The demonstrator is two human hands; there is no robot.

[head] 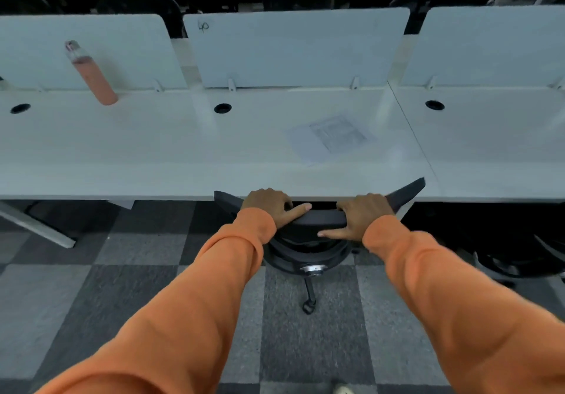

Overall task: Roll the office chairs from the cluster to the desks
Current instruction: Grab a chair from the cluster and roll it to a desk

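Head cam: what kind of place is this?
Most likely an open-plan office. A long run of white desks is split by divider panels, with cable grommets set in the tops. A black office chair stands at the desk edge on carpet tiles.

Grey checkered carpet (76, 295), pale dividers (293, 48)

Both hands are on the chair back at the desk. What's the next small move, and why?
Probably let go. The chair reaches the desk edge, its seat hidden beneath, so the left hand and right hand gripping its back likely have little pushing left.
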